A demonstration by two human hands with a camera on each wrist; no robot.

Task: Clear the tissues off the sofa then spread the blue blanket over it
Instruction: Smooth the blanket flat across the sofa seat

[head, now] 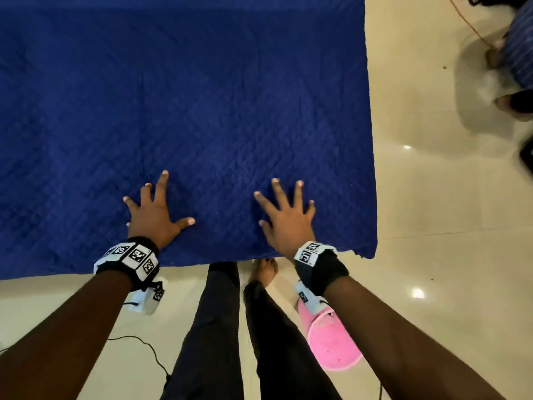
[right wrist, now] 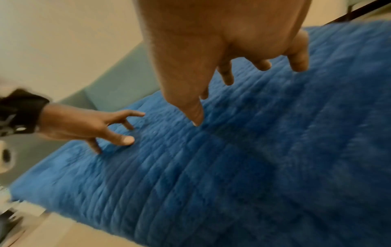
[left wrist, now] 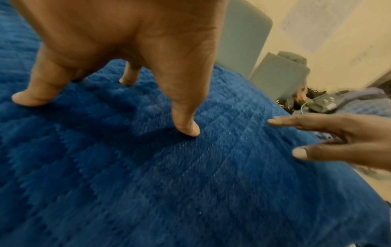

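Apparently the task is nearing its end — the quilted blue blanket [head: 184, 111] is lying flat over the pale green sofa [left wrist: 243, 33], no tissues showing. Left hand [head: 154, 215] and right hand [head: 285, 217], fingers splayed and grasping nothing, are smoothing its near edge — only small creases seem left.

A grey-green sofa [left wrist: 243, 33] carries the quilted blue blanket [head: 187, 111] spread flat over its seat, standing on the glossy cream-tiled floor [head: 432, 197].
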